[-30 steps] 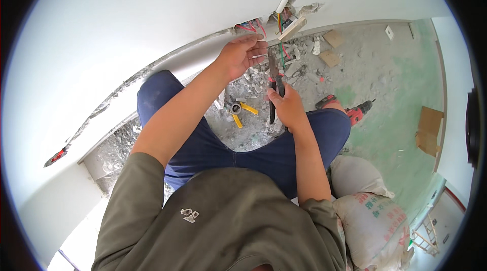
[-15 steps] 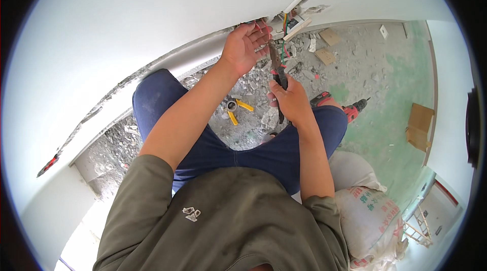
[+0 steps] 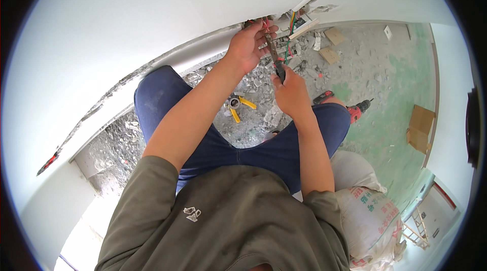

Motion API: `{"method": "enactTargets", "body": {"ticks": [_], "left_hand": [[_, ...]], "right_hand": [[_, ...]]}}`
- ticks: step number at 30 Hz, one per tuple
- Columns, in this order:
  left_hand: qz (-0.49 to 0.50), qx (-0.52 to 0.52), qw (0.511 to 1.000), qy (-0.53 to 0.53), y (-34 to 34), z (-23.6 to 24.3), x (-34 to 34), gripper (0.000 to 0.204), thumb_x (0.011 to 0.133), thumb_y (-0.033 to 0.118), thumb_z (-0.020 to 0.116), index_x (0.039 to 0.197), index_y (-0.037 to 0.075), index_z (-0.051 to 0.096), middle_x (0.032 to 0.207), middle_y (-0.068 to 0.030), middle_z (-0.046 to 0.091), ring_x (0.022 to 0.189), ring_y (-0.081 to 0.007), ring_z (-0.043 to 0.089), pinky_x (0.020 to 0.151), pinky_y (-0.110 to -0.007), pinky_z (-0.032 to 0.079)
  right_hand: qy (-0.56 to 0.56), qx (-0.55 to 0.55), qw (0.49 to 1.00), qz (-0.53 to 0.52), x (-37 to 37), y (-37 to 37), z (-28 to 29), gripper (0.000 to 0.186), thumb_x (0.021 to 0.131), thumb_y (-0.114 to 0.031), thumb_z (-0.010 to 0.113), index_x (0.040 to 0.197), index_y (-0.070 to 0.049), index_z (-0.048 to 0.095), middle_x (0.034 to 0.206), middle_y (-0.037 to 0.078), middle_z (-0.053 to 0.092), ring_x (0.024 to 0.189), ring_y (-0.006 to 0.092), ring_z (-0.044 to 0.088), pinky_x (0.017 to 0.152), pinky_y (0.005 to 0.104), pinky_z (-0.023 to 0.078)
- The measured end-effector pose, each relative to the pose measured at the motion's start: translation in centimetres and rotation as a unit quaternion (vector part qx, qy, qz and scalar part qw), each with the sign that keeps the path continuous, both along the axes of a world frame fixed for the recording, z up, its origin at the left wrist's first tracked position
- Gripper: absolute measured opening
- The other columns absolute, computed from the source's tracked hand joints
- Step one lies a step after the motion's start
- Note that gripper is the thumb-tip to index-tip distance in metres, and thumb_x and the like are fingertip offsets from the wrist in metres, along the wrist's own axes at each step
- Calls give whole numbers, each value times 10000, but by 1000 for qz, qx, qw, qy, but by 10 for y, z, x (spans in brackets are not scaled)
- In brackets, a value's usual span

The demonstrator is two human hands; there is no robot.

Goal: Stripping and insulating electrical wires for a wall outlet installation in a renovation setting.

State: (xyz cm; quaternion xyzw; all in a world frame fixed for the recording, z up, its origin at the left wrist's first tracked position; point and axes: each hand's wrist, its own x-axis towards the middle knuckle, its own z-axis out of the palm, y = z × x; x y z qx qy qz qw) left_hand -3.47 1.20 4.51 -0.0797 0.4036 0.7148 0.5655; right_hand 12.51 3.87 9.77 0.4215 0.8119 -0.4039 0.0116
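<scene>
My left hand [image 3: 244,52] reaches up to an opening low in the white wall. Its thumb and fingers close around thin red wires [image 3: 266,24] that come out there. My right hand [image 3: 293,93] is wrapped round the dark handles of a pair of pliers [image 3: 272,47] with long rusty-looking jaws. The plier tips point up at the left fingers, next to the red wires; whether they grip a wire I cannot tell. Just right of them, green and yellow wires [image 3: 291,25] hang from a second opening by a white box [image 3: 303,23].
Rubble covers the floor between my knees, where a yellow-handled tool [image 3: 247,102] lies beside a round grey ring. A red cordless drill [image 3: 357,111] lies by my right knee. Filled white sacks [image 3: 370,215] stand at my right side. Flattened cardboard [image 3: 420,128] leans at the far right.
My left fingers have curled in from spread to closed around the red wires. The right hand has moved slightly up with the pliers, whose jaws now sit closer to the left fingers.
</scene>
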Motion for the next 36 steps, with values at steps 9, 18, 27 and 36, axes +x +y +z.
{"method": "enactTargets", "body": {"ticks": [9, 18, 27, 36], "left_hand": [[-4, -17, 1000, 15, 0, -1, 2, 303, 970, 322, 502, 1112, 74, 603, 1065, -75, 634, 978, -196, 568, 877, -394, 463], [3, -11, 1000, 4, 0, -1, 2, 254, 958, 309, 539, 1067, 90, 608, 996, -61, 648, 928, -185, 578, 830, -373, 450], [-1, -23, 1000, -2, 1, 2, 1, 252, 956, 334, 547, 1048, 108, 609, 986, -49, 653, 904, -174, 589, 798, -365, 442], [19, 21, 998, -54, 1, -5, 0, 301, 963, 334, 528, 1074, 61, 591, 1001, -79, 631, 929, -217, 589, 831, -420, 493]], "right_hand": [[19, -9, 999, -40, -1, -9, -10, 405, 872, -148, 573, 1191, 96, 523, 1000, 302, 622, 961, 444, 599, 844, 471, 466], [15, 35, 999, -30, -4, -14, -5, 370, 864, -104, 567, 1186, 74, 530, 1017, 286, 621, 949, 429, 605, 835, 471, 465], [33, 64, 996, -50, -7, -23, -19, 386, 860, -92, 566, 1207, 69, 517, 1041, 273, 616, 973, 421, 597, 850, 466, 461], [12, -3, 999, -38, -12, -18, -5, 357, 869, -121, 563, 1170, 69, 528, 947, 250, 640, 906, 411, 617, 831, 445, 468]]}}
